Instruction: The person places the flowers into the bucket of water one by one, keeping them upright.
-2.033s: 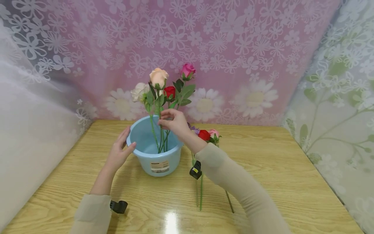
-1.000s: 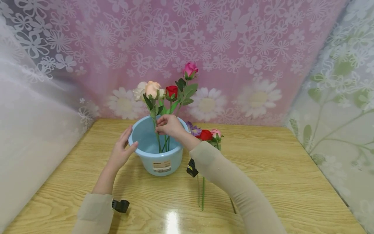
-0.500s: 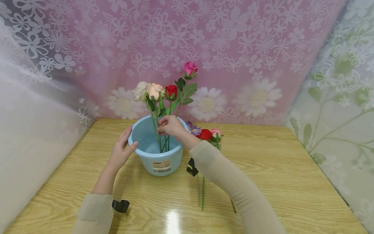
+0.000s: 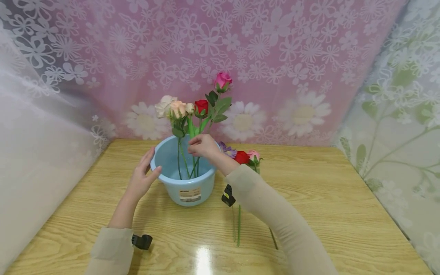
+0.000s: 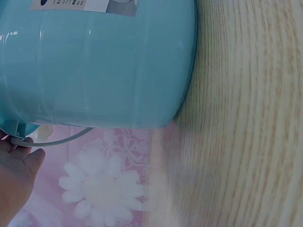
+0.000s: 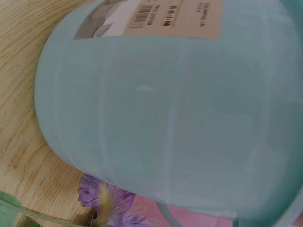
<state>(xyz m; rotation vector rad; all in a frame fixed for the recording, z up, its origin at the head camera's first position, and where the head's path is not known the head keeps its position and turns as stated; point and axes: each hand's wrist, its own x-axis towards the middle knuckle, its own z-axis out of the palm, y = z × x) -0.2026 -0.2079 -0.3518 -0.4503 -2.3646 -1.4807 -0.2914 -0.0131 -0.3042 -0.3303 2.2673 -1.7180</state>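
Note:
A light blue bucket (image 4: pixel 190 190) holds several long-stemmed flowers. The peach rose (image 4: pixel 178 109) leans left beside a white flower (image 4: pixel 165 106). A red rose (image 4: pixel 201 107) and a taller magenta rose (image 4: pixel 223 81) stand to their right. My left hand (image 4: pixel 140 176) grips the bucket's left rim, thumb over the edge; in the left wrist view its fingers are at the end of the bucket's handle (image 5: pixel 61 141). My right hand (image 4: pixel 204 147) is over the bucket's opening, thumb and forefinger slightly apart close to the stems, holding nothing.
Right of the bucket lie more flowers on the wooden table (image 4: pixel 319 198): a purple flower (image 4: pixel 227 150), a red rose (image 4: pixel 242 157) and a pink rose (image 4: pixel 254 155), stems pointing forward. Pink floral curtain (image 4: pixel 275 68) hangs behind.
The peach rose was lowered into the bucket and let go; its stem now leans left by itself. My right hand has moved slightly right. My left hand keeps its hold on the rim.

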